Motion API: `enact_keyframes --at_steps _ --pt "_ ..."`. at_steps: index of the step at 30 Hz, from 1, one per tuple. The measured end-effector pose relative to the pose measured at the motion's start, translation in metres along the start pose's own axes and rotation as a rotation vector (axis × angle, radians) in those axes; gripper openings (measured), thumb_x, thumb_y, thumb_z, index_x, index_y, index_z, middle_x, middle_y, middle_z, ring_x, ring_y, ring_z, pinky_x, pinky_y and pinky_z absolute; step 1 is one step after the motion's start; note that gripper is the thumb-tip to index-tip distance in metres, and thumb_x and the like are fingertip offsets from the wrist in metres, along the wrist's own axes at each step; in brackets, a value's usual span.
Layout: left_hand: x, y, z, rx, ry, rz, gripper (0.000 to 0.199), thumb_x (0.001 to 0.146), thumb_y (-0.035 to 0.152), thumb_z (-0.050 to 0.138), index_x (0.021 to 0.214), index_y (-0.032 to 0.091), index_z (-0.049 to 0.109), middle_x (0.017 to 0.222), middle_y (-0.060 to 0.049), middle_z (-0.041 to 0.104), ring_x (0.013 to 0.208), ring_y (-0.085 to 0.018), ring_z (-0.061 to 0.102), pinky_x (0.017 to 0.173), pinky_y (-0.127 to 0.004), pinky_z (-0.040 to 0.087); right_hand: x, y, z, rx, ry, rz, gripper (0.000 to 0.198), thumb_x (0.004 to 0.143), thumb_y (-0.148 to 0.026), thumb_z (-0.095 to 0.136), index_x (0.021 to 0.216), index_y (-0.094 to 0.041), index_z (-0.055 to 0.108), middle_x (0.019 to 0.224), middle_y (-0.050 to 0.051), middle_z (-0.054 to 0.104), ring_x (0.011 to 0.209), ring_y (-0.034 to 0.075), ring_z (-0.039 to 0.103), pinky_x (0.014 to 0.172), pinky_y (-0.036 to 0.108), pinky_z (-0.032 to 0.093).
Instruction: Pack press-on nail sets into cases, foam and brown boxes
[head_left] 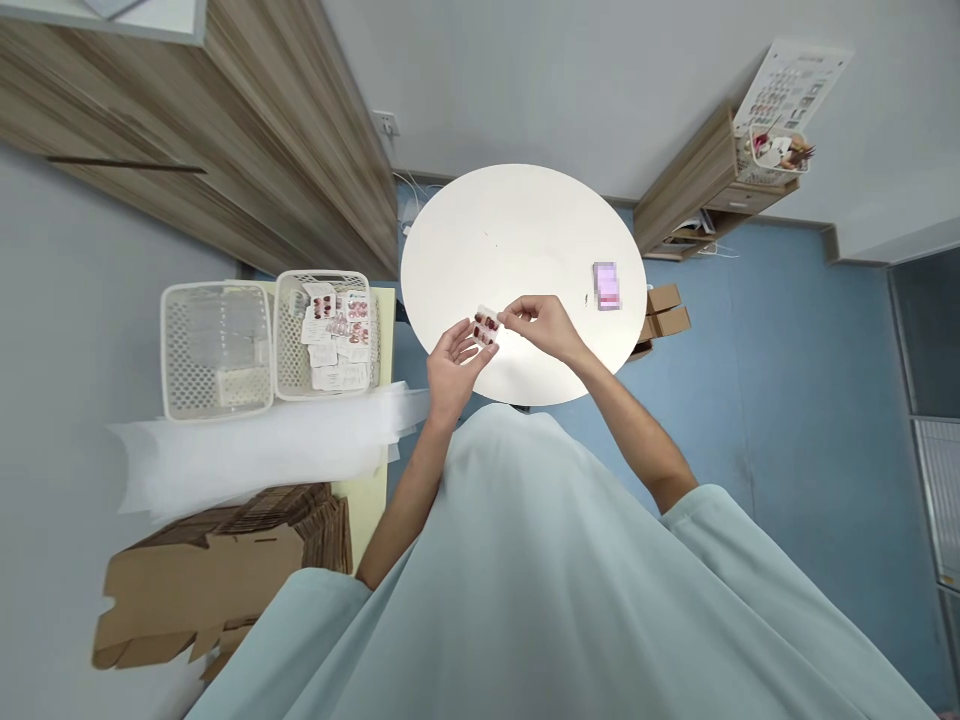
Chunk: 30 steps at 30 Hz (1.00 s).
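Note:
A small white card of press-on nails [486,326], with dark red and pale nails in rows, is held over the near part of the white oval table [517,220]. My left hand [452,368] grips it from the lower left, thumb at its lower edge and fingertips along its left side. Closed in a pinch, my right hand [546,326] meets the card at its right edge; whether a loose piece is also between those fingertips is too small to tell. A pink and purple box [607,286], blurred out, lies at the table's right side.
At left, a white basket [322,392] holds several nail cards, beside another basket [217,412] with clear packets. White sheets [255,450] and flattened cardboard boxes [202,590] lie nearer me. A wooden cabinet [300,130] stands behind; small cartons [666,310] sit right of the table.

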<state>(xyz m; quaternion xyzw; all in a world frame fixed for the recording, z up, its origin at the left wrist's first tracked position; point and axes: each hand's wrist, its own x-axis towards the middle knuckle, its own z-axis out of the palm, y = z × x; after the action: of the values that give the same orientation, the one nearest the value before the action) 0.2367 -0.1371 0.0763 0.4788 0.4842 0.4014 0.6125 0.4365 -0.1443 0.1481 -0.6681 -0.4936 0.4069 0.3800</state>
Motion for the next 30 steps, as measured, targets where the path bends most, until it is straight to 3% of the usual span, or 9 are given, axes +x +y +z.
enact_keyframes --at_steps 4,8,11,18,25,30 --pt "0.000 0.003 0.000 0.000 0.036 0.032 0.072 0.078 0.050 0.099 0.139 0.022 0.074 0.138 -0.017 0.078 0.123 -0.032 0.078 0.107 -0.047 0.065 0.005 0.007 -0.005 -0.022 0.041 0.005 0.023 0.088 -0.041 0.079 0.080 -0.019 0.078 0.083 0.004 0.078 0.076 0.018 0.064 0.073 0.032 0.050" --pt "0.000 0.015 -0.003 -0.036 0.049 0.015 0.055 0.087 0.053 0.092 0.128 0.021 0.079 0.102 -0.008 0.081 0.086 -0.020 0.078 0.085 -0.035 0.065 0.007 0.011 -0.017 0.070 0.026 0.006 0.028 0.087 -0.046 0.079 0.081 -0.019 0.076 0.081 0.004 0.075 0.074 0.017 0.062 0.069 0.031 0.052" --pt "0.000 0.024 -0.003 -0.061 0.025 0.007 0.048 0.085 0.052 0.093 0.119 0.021 0.081 0.092 -0.004 0.078 0.072 -0.015 0.072 0.075 -0.031 0.061 0.007 0.013 -0.023 0.134 -0.006 0.000 0.035 0.086 -0.053 0.081 0.080 -0.020 0.074 0.081 0.004 0.074 0.074 0.016 0.062 0.068 0.030 0.055" --pt "0.000 0.026 0.004 0.009 -0.032 -0.063 0.047 0.091 0.063 0.086 0.113 0.021 0.081 0.096 -0.005 0.080 0.078 -0.017 0.074 0.080 -0.033 0.060 0.005 0.016 -0.027 0.154 -0.004 -0.030 0.041 0.088 -0.061 0.081 0.082 -0.021 0.072 0.085 0.004 0.074 0.076 0.018 0.063 0.073 0.034 0.059" --pt "0.006 0.022 0.002 0.039 -0.106 -0.208 0.075 0.097 0.089 0.062 0.105 0.016 0.081 0.092 -0.013 0.084 0.072 -0.022 0.076 0.074 -0.036 0.061 -0.007 0.016 -0.030 0.077 -0.009 -0.087 0.041 0.094 -0.062 0.075 0.088 -0.022 0.073 0.089 0.005 0.075 0.086 0.021 0.066 0.078 0.035 0.056" --pt "0.016 0.022 0.001 0.075 -0.133 -0.241 0.079 0.094 0.093 0.060 0.099 0.017 0.084 0.079 -0.012 0.081 0.082 -0.030 0.082 0.078 -0.039 0.063 -0.021 0.014 -0.029 0.022 -0.040 -0.132 0.039 0.100 -0.061 0.069 0.091 -0.023 0.074 0.091 0.005 0.075 0.087 0.022 0.066 0.080 0.036 0.054"
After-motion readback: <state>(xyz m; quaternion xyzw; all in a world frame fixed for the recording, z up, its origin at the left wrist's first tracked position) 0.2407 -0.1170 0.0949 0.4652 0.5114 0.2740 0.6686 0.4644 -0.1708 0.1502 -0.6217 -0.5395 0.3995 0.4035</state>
